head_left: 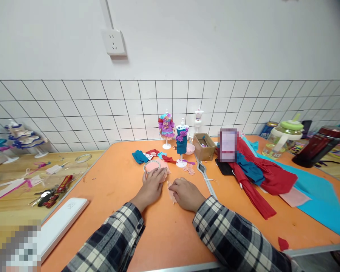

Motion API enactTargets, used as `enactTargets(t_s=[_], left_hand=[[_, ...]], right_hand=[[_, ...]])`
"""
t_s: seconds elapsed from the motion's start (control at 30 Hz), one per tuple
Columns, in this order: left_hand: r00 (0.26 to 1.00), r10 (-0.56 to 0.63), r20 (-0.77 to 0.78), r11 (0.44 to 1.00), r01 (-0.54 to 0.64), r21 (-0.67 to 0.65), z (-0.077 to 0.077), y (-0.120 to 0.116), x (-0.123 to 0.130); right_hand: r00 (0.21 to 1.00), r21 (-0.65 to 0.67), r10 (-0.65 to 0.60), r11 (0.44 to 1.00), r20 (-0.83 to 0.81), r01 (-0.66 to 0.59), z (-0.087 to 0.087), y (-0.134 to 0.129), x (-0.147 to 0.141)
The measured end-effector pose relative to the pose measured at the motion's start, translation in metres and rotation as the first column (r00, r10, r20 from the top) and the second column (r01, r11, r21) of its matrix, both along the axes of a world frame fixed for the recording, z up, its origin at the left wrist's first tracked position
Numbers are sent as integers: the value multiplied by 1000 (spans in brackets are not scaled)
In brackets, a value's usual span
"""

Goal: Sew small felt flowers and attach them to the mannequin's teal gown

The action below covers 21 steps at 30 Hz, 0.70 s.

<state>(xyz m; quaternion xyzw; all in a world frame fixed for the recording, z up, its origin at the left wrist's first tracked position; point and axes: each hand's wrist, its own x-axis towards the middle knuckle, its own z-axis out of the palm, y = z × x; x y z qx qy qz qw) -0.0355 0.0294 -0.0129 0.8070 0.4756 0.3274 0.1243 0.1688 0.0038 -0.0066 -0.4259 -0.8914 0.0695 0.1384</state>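
Observation:
My left hand (pixel 151 187) lies on the orange table with its fingers stretched out over a piece of pale pink fabric (pixel 152 165). A clear ring (pixel 158 164), perhaps a roll of tape, sits on the fabric, and the hand covers its near edge. Close by, my right hand (pixel 187 193) is closed, its curled fingers on a narrow pink fabric scrap (pixel 171 192). Just beyond the hands stands a small dress form (pixel 181 143) in a teal dress with purple flowers. Lacy pink scraps (pixel 189 169) lie beside its base.
A second dressed form (pixel 166 128), a bare white form (pixel 198 117) and a cardboard box (pixel 204 146) stand behind. To the right are a phone (pixel 228 145), red cloth (pixel 274 175), a pitcher (pixel 285 138) and a dark red flask (pixel 319 147). A white power bank (pixel 64 226) lies left.

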Motion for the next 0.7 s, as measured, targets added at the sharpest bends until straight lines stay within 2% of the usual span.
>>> enactTargets(t_s=[0.1, 0.17, 0.23, 0.33, 0.4, 0.5, 0.63, 0.7], left_hand=[[996, -40, -80, 995, 47, 88, 10, -9, 3], [986, -55, -158, 993, 70, 91, 16, -14, 4], [973, -13, -229, 995, 35, 89, 17, -15, 4], [958, 107, -265, 993, -92, 68, 9, -9, 1], [963, 162, -217, 987, -161, 23, 3, -3, -2], [981, 182, -71, 982, -185, -37, 2, 0, -3], [974, 169, 153, 985, -172, 2, 14, -7, -1], [982, 128, 136, 990, -135, 45, 20, -12, 1]], right_hand=[[999, -8, 24, 1000, 27, -24, 3, -5, -1], [999, -24, 48, 999, 13, -47, 4, -6, 0], [998, -52, 63, 997, -7, -63, 5, -5, 2], [997, -95, 70, 993, -33, -73, 6, -5, 6], [996, -114, 72, 990, -60, -78, 7, -5, 5], [992, -145, 30, 988, -121, -47, 8, -5, 3], [972, -137, -124, 986, -198, 98, 8, -2, 0], [965, -96, -169, 984, -200, 152, 7, -1, 0]])
